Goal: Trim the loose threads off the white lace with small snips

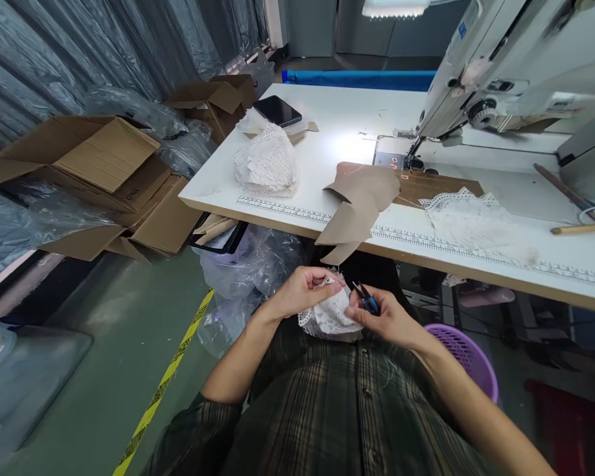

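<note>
My left hand [302, 291] is closed in a pinch on the top edge of a small white lace piece [327, 318] held over my lap. My right hand [384, 317] grips small blue-handled thread snips [365, 299], their dark tips pointing up-left at the lace edge close to my left fingers. The lower part of the lace rests against my plaid shirt. Both hands sit just below the front edge of the white sewing table [327, 125].
On the table are a pile of white lace [268, 162], brown paper pieces [361, 198], flat lace [469, 215], a phone [277, 110] and the sewing machine [515, 66]. Open cardboard boxes [94, 178] stand left. A purple basket [469, 357] sits right of my lap.
</note>
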### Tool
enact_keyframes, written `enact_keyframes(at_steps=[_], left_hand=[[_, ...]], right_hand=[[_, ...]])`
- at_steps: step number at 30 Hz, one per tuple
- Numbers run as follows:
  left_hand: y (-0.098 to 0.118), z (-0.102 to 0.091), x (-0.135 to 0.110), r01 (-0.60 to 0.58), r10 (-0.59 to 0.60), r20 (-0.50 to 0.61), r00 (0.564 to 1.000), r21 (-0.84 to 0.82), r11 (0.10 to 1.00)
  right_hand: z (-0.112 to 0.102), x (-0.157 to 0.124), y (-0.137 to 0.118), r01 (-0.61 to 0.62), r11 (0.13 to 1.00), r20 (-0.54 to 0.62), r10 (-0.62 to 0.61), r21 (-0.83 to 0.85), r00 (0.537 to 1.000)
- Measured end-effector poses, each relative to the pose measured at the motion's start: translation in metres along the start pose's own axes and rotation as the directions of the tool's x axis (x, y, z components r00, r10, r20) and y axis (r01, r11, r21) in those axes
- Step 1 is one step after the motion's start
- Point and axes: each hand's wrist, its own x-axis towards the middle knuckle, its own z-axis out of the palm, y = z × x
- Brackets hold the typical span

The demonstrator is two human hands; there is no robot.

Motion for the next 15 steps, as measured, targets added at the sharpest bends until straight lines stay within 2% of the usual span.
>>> enact_keyframes(at_steps=[3, 6, 8, 11, 13, 15], left_hand=[[-0.018, 0.003, 0.0, 0.085, -0.086, -0.027, 0.996, -0.039, 0.996], [-0.026, 0.005, 0.001, 0.136, -0.144, -0.084, 0.986, -0.092, 0.986], [-0.022, 0.005, 0.001, 0.121, -0.129, -0.101, 0.986, -0.084, 0.989], [-0.008, 0.003, -0.001, 0.066, -0.066, -0.093, 0.994, 0.003, 0.998], [0.001, 0.002, -0.002, 0.028, -0.024, -0.074, 0.997, 0.054, 0.998], [0.009, 0.0, -0.001, -0.01, 0.014, -0.057, 0.998, 0.071, 0.997]], right_hand=[[0.006, -0.014, 0.013, -0.114, 0.993, -0.01, 0.115, 0.032, 0.993], [0.006, -0.013, 0.016, -0.103, 0.987, -0.096, 0.092, -0.125, 0.991], [0.0, -0.011, 0.012, -0.037, 0.941, -0.157, -0.017, -0.336, 0.987], [-0.013, -0.016, 0.001, 0.061, 0.805, -0.202, -0.221, -0.59, 0.954], [-0.02, -0.023, -0.009, 0.078, 0.744, -0.258, -0.325, -0.663, 0.91], [-0.024, -0.026, -0.024, 0.096, 0.7, -0.331, -0.448, -0.708, 0.831]])
